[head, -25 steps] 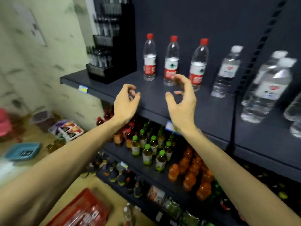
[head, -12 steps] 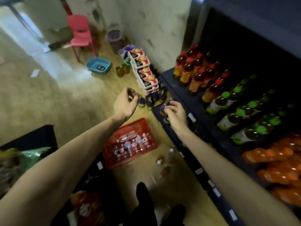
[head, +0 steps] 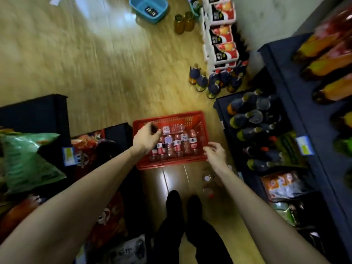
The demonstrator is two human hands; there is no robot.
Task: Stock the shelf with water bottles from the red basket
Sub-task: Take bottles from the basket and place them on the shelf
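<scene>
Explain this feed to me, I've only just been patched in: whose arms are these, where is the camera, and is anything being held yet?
There is no machine here: these are a person's two bare arms, seen from one wide-angle camera worn on the head and looking down, so you also see the dark legs and shoes at the bottom. On the wooden floor ahead sits a red basket with water bottles lying in it. The left hand is over the basket's left side, fingers curled above the bottles; the blur hides whether it has a grip on one. The right hand is at the basket's near right corner, fingers spread, holding nothing. Dark shelves with other drinks run along the right, a blue tub lies farther off, and snack bags are on the left.
</scene>
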